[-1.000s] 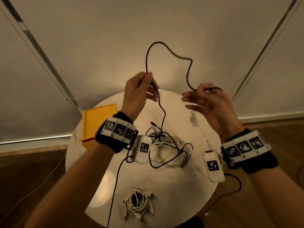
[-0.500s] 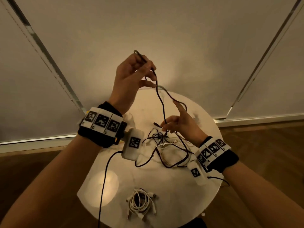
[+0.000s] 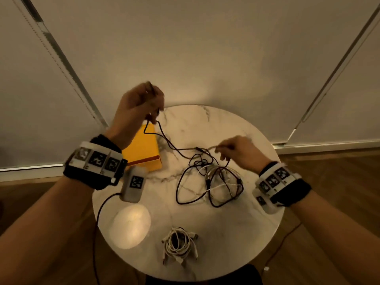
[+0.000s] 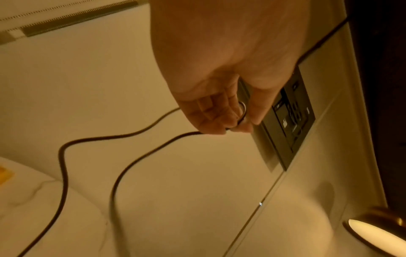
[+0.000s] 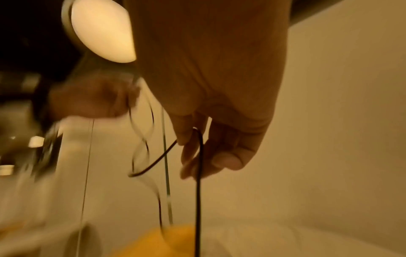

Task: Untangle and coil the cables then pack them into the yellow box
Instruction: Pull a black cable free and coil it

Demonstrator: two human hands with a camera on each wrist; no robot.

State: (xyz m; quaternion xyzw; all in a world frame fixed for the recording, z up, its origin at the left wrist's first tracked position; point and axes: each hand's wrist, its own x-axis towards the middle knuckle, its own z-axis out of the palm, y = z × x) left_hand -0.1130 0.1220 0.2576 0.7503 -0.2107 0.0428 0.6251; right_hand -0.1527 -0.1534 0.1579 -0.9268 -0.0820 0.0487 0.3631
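A black cable (image 3: 176, 149) runs from my left hand (image 3: 152, 112) across to my right hand (image 3: 224, 150) and on into a tangle of black and white cables (image 3: 213, 182) on the round marble table (image 3: 205, 219). My left hand, raised above the yellow box (image 3: 144, 149), pinches a small loop of the cable (image 4: 123, 173) between thumb and fingers (image 4: 219, 121). Low over the tangle, my right hand (image 5: 197, 156) holds the cable (image 5: 198, 200), which lies over its curled fingers (image 5: 186, 132). The hands are blurred in the head view.
A coiled white cable bundle (image 3: 178, 245) lies near the table's front edge. A lamp's bright reflection (image 3: 129, 225) shows at the front left. A wall socket panel (image 4: 285, 125) and a lamp (image 4: 377, 233) are behind. Wooden floor surrounds the table.
My left hand has come down and to the left with the cable, uncovering the yellow box. My right hand has shifted right, still on the cable above the tangle.
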